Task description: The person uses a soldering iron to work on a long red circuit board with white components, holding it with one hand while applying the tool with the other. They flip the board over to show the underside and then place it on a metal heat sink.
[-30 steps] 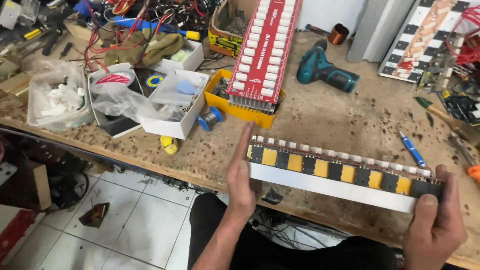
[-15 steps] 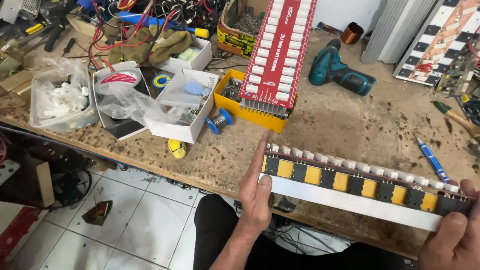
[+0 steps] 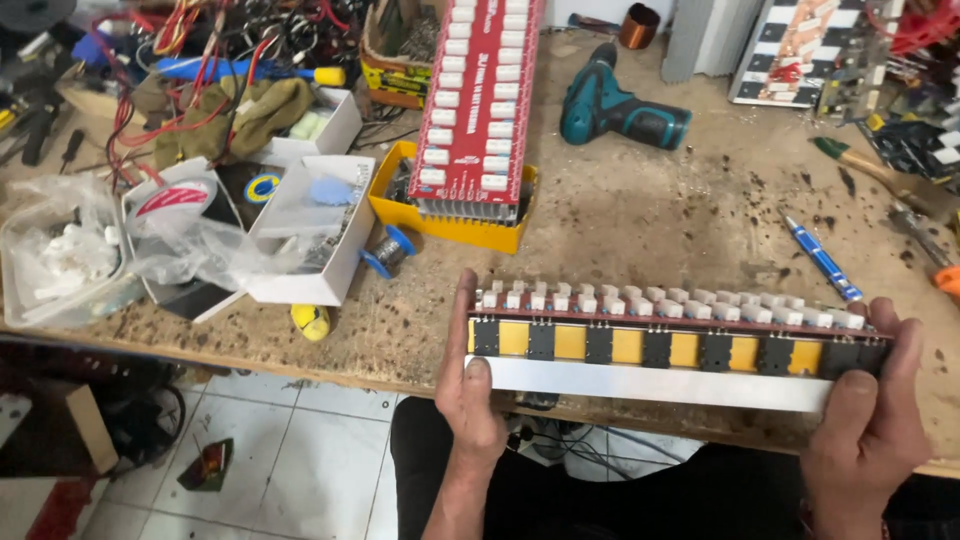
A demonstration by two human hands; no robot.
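I hold a long circuit board assembly [image 3: 660, 345] level over the front edge of the wooden workbench [image 3: 640, 215]. It has a row of black transistors on yellow pads, white block resistors along its top, and a bare aluminium bar along its bottom. My left hand [image 3: 470, 385] grips its left end, thumb on the front face. My right hand [image 3: 870, 410] clasps its right end. A second long red board [image 3: 478, 100] with white resistors leans up out of a yellow tray [image 3: 450, 225] behind.
White cardboard boxes [image 3: 310, 240] and clear plastic bags [image 3: 60, 250] sit at the left. A teal cordless drill [image 3: 615, 110] lies behind. A blue screwdriver [image 3: 822, 260] rests at right. Tangled red wires and tools fill the back left. Tiled floor shows below.
The view has shifted, and the board with both hands now sits lower and more to the right in the frame. My left thumb has come round onto the board's front.
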